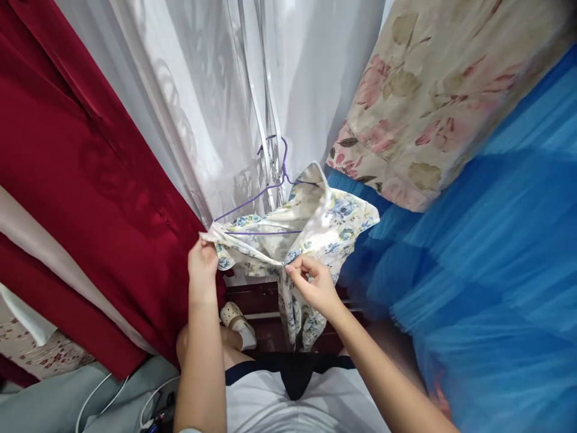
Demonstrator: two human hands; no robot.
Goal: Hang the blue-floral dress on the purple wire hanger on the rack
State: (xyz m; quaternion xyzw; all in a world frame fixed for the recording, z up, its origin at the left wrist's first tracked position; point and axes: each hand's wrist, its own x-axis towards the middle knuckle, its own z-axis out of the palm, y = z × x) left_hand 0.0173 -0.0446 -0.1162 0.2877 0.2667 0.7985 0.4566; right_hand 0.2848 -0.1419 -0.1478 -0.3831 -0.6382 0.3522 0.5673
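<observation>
Left hand (202, 260) and right hand (314, 285) both grip a flowered garment (345, 210) on a purple hanger (285, 173).
Nearest, the person's white clothing (306, 400) shows below the forearms; past it, the right thumb and forefinger are pinched shut on the edge of the garment's opening, the other fingers curled, while the left hand is closed on its shoulder end — those fingertips partly hidden. The garment sits in the middle, its opening spread between the hands, the hanger's bar crossing inside. Red fabric (103, 156) hangs at left, blue tulle (473, 252) at right — and behind the hanger's hook, white drapery (311, 78).
</observation>
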